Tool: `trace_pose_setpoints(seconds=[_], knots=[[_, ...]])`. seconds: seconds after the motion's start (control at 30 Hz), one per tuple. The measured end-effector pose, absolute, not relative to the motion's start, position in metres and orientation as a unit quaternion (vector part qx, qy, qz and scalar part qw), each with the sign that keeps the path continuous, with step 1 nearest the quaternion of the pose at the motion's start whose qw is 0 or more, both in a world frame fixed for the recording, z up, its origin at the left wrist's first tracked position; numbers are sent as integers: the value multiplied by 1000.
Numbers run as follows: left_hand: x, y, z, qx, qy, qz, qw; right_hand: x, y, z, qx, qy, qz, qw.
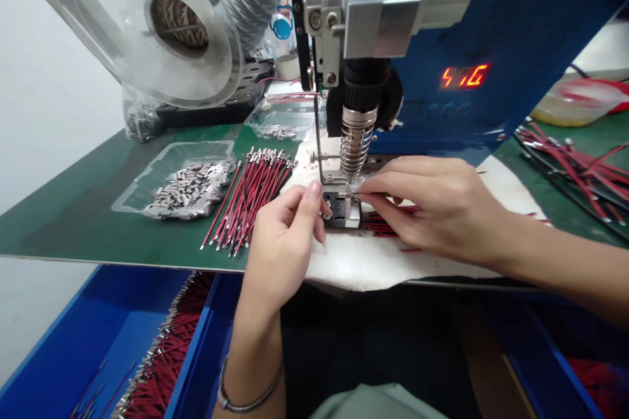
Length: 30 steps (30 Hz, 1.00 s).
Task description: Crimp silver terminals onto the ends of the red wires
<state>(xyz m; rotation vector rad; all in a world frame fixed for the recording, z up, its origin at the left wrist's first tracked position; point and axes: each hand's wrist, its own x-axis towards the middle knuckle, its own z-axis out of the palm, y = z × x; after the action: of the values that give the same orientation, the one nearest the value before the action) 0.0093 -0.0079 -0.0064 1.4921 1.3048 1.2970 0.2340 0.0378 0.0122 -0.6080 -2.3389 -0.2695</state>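
Observation:
My left hand (287,236) is closed in a pinch at the left edge of a small black metal fixture (338,213); what its fingertips hold, if anything, is hidden. From the right, my right hand (427,209) pinches a thin wire (362,194), mostly covered by the fingers, with its end over the fixture. Just above that end is the tip of a soldering machine's spring-wrapped head (358,144). Below my right hand, several red and black wires (386,222) lie on white cloth (354,265).
A bundle of red-black wires with metal ends (253,196) lies left of my hands, beside a clear tray (132,186) of small metal parts. Behind stands a blue machine housing (432,118) with a red display. A clear fume hood (118,33) overhangs the left. Blue drawers (132,321) sit below.

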Motion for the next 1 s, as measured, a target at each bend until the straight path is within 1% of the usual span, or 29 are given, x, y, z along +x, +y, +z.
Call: trace_pose_setpoints(seconds=[0.23, 0.77, 1.0], knots=[[12, -9, -4, 591, 515, 502, 366, 234, 37, 14, -246, -903, -85, 341], [11, -8, -2, 593, 517, 501, 361, 233, 37, 14, -250, -904, -93, 335], [11, -9, -2, 592, 515, 502, 365, 233, 38, 14, -245, -902, -82, 347]])
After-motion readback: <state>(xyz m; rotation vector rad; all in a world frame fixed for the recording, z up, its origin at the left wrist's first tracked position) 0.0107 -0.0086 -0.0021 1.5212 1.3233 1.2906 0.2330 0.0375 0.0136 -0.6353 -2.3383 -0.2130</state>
